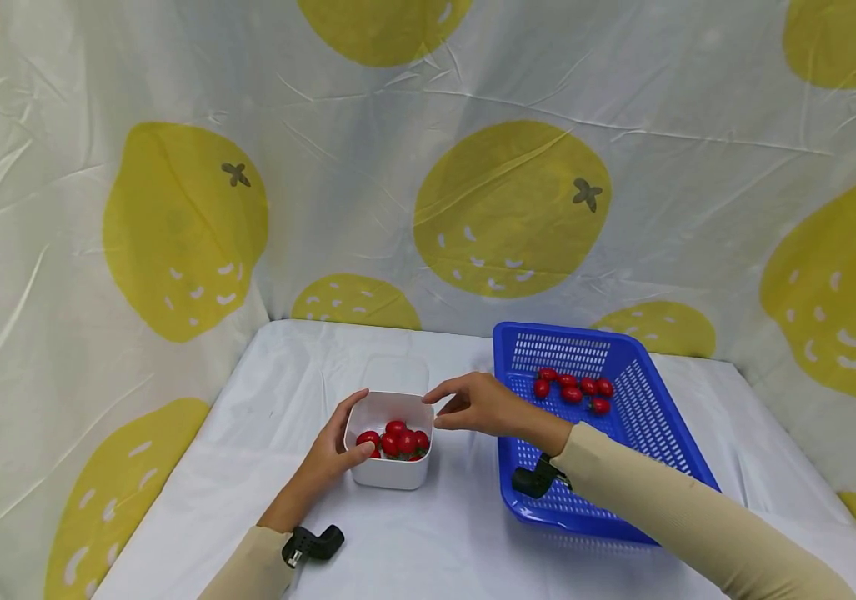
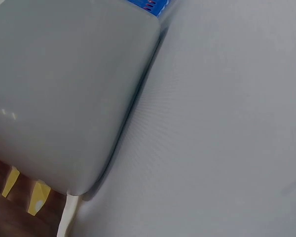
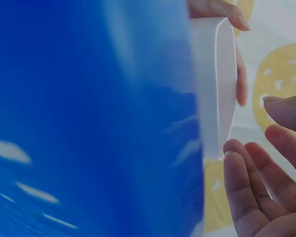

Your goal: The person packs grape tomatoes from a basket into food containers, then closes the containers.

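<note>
From my remote seat, I have the left hand [image 1: 332,450] clamped on a white box [image 1: 390,476]: the thumb hooks over the rim nearest it and the fingers lie along the outer wall. Right under that thumb, inside the box, sits a cluster of red tomatoes [image 1: 407,442]; I can't tell whether the thumb tip touches any of them.

My right hand [image 1: 482,404] holds nothing. Its thumb and fingers stand apart, softly bent, at the far right corner of the box, across the opening from the left grip. The right wrist view shows the fingertips [image 3: 233,148] at the rim, but I can't tell if they touch it.

A translucent panel [image 1: 396,372] lies just beyond the box from both hands. To the right of the right hand's fingers is a blue basket [image 1: 626,426], with that forearm in its beige sleeve [image 1: 660,504] crossing over it. More tomatoes [image 1: 571,395] lie in the basket's far part, beyond the right wrist.

Beneath both grips spreads a white tablecloth [image 1: 465,512], and past them hangs a backdrop [image 1: 337,167] printed with yellow lemons. In the left wrist view, the box wall takes up the upper left.
</note>
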A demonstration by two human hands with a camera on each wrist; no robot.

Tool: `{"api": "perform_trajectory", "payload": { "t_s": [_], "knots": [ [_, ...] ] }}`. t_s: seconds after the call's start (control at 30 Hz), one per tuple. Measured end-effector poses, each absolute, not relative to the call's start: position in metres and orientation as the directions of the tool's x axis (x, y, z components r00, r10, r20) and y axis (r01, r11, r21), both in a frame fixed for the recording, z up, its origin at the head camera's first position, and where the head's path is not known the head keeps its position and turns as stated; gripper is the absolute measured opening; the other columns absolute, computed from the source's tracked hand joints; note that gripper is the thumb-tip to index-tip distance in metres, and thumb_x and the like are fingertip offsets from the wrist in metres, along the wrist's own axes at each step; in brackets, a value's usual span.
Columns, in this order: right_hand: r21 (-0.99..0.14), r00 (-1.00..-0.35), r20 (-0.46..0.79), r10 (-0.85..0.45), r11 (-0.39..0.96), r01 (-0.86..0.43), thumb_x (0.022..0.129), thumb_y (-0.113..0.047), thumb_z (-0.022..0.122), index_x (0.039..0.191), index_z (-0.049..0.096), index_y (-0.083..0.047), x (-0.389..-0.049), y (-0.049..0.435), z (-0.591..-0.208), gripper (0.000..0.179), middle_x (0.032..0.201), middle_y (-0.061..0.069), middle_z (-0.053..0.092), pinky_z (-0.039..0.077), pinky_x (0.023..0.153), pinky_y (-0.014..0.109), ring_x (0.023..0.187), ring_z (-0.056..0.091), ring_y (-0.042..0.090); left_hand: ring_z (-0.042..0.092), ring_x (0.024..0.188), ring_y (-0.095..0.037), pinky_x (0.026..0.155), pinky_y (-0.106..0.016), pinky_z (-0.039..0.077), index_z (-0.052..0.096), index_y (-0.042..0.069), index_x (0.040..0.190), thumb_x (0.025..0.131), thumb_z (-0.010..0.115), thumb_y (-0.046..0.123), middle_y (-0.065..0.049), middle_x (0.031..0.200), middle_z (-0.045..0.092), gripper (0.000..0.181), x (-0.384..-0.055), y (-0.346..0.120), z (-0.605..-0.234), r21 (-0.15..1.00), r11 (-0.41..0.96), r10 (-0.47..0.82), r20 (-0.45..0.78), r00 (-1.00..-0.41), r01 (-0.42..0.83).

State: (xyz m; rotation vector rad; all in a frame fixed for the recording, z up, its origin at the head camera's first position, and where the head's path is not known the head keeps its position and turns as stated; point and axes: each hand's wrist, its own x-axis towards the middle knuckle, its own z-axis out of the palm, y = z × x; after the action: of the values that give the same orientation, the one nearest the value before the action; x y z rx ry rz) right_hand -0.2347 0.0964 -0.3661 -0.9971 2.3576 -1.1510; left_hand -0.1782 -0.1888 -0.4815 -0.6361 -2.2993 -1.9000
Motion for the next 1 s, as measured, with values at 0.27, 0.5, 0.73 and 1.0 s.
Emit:
{"api": "perform_trajectory", "payload": {
  "t_s": [0.27,0.5,0.73,1.0],
  "knots": [
    [-0.791,-0.694,0.007,-0.720,0.421,-0.445,0.086,-0.020,0.073,0.116,0.071,-0.012,-0.234,0.099,-0.368,0.032,0.111,0.012,0.070,0.057,0.076,0.031,0.088,0.070,0.016,0.008,0.146,-0.030,0.108,-0.067,0.007,0.027,0.013,0.151,0.086,0.065,0.016,-0.009,0.156,0.024,0.076,-0.179,-0.189,-0.483,0.913,0.151,0.260,0.334,-0.906,0.380],
    [-0.778,-0.692,0.035,-0.721,0.415,-0.471,0.086,-0.017,0.073,0.116,0.070,-0.010,-0.236,0.103,-0.368,0.031,0.110,0.009,0.070,0.057,0.076,0.030,0.089,0.070,0.016,0.008,0.146,-0.029,0.109,-0.066,0.008,0.026,0.011,0.151,0.086,0.065,0.015,-0.012,0.156,0.023,0.076,-0.179,-0.189,-0.481,0.912,0.139,0.268,0.340,-0.902,0.385],
    [-0.766,-0.717,0.058,-0.694,0.430,-0.478,0.087,-0.018,0.073,0.115,0.071,-0.014,-0.237,0.117,-0.364,0.029,0.106,0.004,0.071,0.057,0.076,0.030,0.089,0.070,0.016,0.014,0.144,-0.031,0.108,-0.066,0.013,0.026,0.014,0.152,0.086,0.064,0.016,-0.009,0.156,0.025,0.076,-0.178,-0.188,-0.480,0.916,0.131,0.266,0.336,-0.903,0.379],
    [-0.792,-0.765,0.065,-0.641,0.433,-0.430,0.087,-0.021,0.072,0.116,0.071,-0.015,-0.241,0.135,-0.362,0.030,0.109,0.003,0.070,0.056,0.079,0.035,0.092,0.069,0.017,0.021,0.141,-0.034,0.106,-0.066,0.022,0.025,0.018,0.152,0.087,0.063,0.018,-0.008,0.155,0.026,0.075,-0.179,-0.188,-0.483,0.915,0.151,0.265,0.327,-0.907,0.374]
  ]
}}
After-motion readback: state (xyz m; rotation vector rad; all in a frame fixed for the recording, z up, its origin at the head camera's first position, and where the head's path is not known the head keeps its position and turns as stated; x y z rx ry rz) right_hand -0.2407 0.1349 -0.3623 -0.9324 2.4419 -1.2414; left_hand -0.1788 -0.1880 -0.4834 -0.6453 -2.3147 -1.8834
